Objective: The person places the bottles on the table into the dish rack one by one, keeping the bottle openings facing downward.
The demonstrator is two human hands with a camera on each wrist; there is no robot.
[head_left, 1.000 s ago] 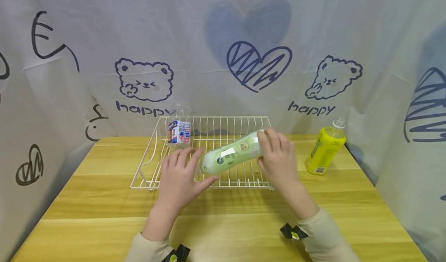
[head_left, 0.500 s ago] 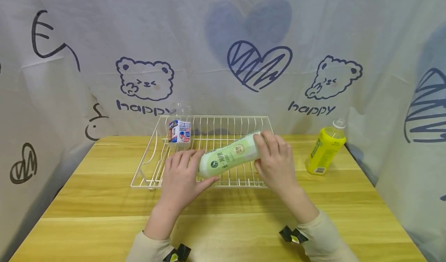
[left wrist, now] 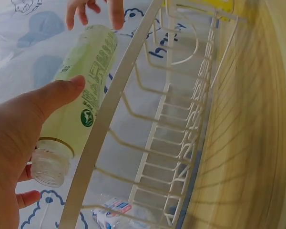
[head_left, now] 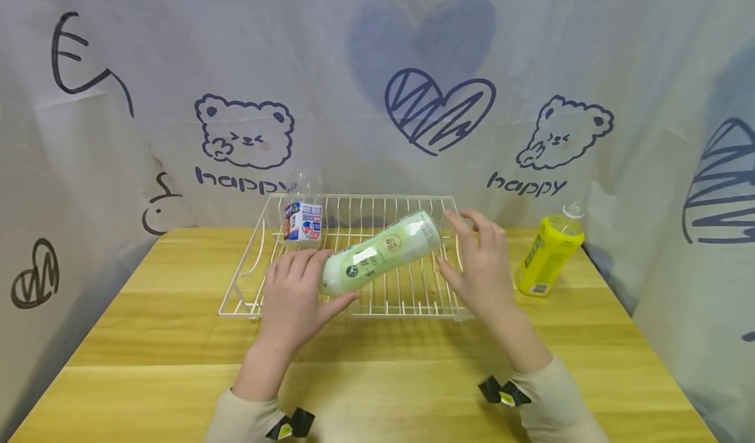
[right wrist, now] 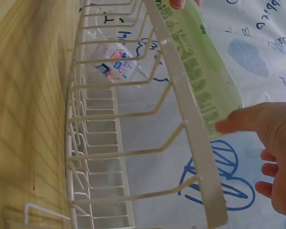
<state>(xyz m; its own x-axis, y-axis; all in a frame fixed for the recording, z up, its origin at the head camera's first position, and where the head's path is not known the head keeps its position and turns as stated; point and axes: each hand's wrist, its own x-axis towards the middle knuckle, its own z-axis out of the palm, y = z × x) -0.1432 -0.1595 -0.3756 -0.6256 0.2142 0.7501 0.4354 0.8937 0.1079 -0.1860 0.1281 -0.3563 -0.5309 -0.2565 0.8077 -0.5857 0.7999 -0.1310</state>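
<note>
My left hand (head_left: 295, 292) grips a bottle with a pale green label (head_left: 380, 253) by its neck end. In the left wrist view the thumb (left wrist: 62, 95) lies along the label, and the clear threaded neck (left wrist: 50, 168) shows below it. The bottle is tilted over a white wire rack (right wrist: 198, 157), its base up to the right. Just off that base is my right hand (head_left: 483, 266), fingers spread and holding nothing. In the right wrist view its thumb overlaps the bottle's base end.
A clear bottle with a blue, white and red label (head_left: 303, 223) stands in the rack's left part. On the wooden table (head_left: 377, 377), right of the rack, is a yellow-labelled bottle (head_left: 550, 253). A printed curtain (head_left: 436, 37) hangs behind.
My right hand has let go of the green-labelled bottle's base end and moved a little right. The bottle has shifted slightly left with my left hand, its base now uncovered.
</note>
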